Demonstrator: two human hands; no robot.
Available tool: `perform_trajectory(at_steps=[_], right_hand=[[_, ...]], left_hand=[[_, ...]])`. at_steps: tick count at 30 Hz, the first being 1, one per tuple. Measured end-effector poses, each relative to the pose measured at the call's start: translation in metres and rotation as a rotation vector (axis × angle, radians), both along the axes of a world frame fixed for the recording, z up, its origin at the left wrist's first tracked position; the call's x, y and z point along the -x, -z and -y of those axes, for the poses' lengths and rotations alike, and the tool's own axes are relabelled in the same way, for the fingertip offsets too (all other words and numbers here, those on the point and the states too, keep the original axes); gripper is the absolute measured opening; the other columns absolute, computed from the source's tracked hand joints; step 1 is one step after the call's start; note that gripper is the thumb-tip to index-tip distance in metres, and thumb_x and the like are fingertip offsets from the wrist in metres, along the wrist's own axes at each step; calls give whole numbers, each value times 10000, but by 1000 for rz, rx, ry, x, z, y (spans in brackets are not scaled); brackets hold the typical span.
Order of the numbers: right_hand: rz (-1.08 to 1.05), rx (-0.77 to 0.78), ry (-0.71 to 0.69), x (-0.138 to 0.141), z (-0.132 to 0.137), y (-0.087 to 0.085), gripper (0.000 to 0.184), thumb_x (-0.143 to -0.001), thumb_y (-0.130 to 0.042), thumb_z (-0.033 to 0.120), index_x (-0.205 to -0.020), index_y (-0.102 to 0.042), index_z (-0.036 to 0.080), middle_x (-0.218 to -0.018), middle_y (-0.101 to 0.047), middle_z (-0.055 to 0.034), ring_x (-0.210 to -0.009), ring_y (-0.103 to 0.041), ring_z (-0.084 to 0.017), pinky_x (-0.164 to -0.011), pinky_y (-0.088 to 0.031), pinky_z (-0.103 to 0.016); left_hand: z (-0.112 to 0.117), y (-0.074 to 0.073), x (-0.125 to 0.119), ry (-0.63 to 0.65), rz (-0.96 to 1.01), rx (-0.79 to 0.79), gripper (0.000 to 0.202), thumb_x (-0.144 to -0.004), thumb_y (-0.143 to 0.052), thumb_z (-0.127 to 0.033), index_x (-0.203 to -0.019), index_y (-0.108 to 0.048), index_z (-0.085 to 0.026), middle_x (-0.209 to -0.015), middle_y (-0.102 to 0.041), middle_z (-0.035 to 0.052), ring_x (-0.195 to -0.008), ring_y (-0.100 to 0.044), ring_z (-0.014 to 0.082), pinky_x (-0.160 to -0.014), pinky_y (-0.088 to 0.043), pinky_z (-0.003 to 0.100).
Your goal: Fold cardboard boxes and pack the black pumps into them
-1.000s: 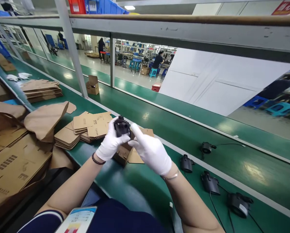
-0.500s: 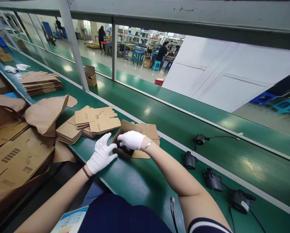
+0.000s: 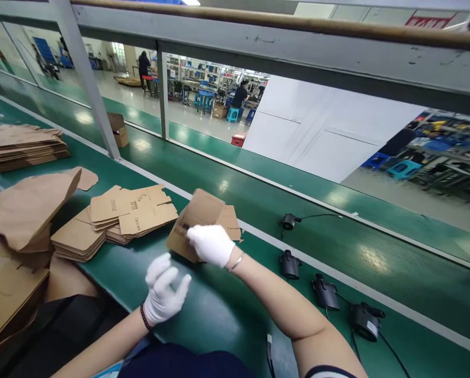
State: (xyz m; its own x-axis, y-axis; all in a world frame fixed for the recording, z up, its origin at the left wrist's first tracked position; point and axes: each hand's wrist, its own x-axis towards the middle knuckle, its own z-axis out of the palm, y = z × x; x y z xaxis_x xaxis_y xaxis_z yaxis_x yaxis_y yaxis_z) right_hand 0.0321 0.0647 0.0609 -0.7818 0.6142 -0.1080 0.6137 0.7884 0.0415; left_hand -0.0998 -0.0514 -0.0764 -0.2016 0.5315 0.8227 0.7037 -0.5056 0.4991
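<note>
In the head view a small brown cardboard box (image 3: 202,206) stands tilted on the green bench with its flap up. My right hand (image 3: 212,244), in a white glove, is closed at the box's near side, fingers curled against the cardboard; the fingertips are smeared. A dark patch shows beside those fingers, too blurred to name. My left hand (image 3: 165,289), also gloved, is held over the bench nearer my body, its fingers loosely bent and apart, holding nothing. Behind the box lies a flat printed carton (image 3: 231,223), partly covered by it.
Flat folded cartons (image 3: 135,209) are stacked left of the box, with brown wrapping paper (image 3: 30,205) and another carton stack (image 3: 24,147) farther left. Several black pumps (image 3: 325,292) with cables stand to the right. A metal post (image 3: 86,79) rises beyond the cartons.
The box has turned and tilted under my right hand, so its inside shows less. My left hand has drawn back from the box toward my body. The view has swung right.
</note>
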Motion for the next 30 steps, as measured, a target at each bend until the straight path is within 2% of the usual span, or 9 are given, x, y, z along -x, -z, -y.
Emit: perform_trajectory(at_steps=[4, 6, 9, 14, 17, 21, 25, 28, 30], right_hand=[[-3, -60, 156, -17, -65, -17, 231, -938, -431, 253, -1095, -591, 196, -1020, -689, -107, -925, -653, -240, -722, -466, -303], [38, -78, 190, -23, -101, -23, 233, -922, -442, 196, -1098, -594, 189, -1048, -681, -115, -944, -642, -236, -740, -451, -294], [58, -118, 271, -35, -150, -24, 267, -896, -435, 104, -1106, -597, 136, -1096, -655, -169, -987, -622, -250, -776, -433, -301], [33, -120, 362, -62, -191, -6, 283, -858, -427, 3, -1054, -626, 51, -1122, -621, -238, -1035, -584, -252, -852, -402, -320], [-35, -100, 444, -73, -185, 14, 275, -878, -419, 27, -1044, -639, 39, -1165, -599, -250, -1101, -535, -253, -898, -383, -334], [-191, -96, 638, -74, -149, 47, 349, -962, -367, 234, -1163, -594, 62, -1312, -502, -267, -1214, -422, -310, -953, -353, -433], [-334, 39, 823, -69, -112, 67, 375, -912, -461, 374, -1038, -625, 61, -1075, -614, -244, -1010, -540, -298, -818, -440, -413], [-498, 158, 812, -66, -94, 57, 360, -935, -404, 357, -1089, -588, 89, -977, -660, -145, -859, -605, -205, -732, -481, -311], [-611, 216, 748, -60, -79, 41, 391, -980, -296, 363, -1156, -549, 122, -981, -678, -93, -830, -630, -159, -714, -496, -265]], left_hand=[[-38, -12, -36, 395, -465, 355, 352, -828, -576, -205, -1173, -540, -260, -1192, -560, 100, -1126, -545, 309, -963, -440, 493], [-70, -20, -43, 422, -621, 579, 392, -817, -603, -307, -1192, -563, -200, -1254, -558, 141, -1178, -506, 342, -1000, -401, 520], [-108, -25, -38, 412, -746, 722, 492, -783, -645, -430, -1204, -582, -185, -1285, -550, 147, -1244, -440, 375, -1057, -319, 567], [-105, -20, -8, 503, -780, 734, 286, -813, -628, -368, -1062, -633, -229, -1210, -581, 82, -1206, -475, 305, -1088, -300, 528], [-86, -16, 3, 484, -737, 743, 269, -818, -613, -329, -1070, -636, -240, -1237, -577, 79, -1230, -468, 299, -1106, -290, 531], [-71, -9, 5, 430, -654, 760, 320, -826, -582, -303, -1136, -629, -238, -1309, -563, 95, -1285, -449, 308, -1125, -273, 553], [-75, -9, 1, 412, -499, 842, 393, -832, -579, -370, -1190, -605, -210, -1365, -540, 132, -1341, -407, 334, -1140, -196, 607], [-88, -31, -10, 381, -229, 932, 711, -735, -685, -438, -1364, -468, -184, -1468, -424, 186, -1407, -295, 387, -1134, -127, 652], [-98, -57, -24, 489, 73, 928, 925, -654, -758, -432, -1445, -354, -174, -1515, -349, 198, -1428, -249, 391, -1147, -166, 610]])
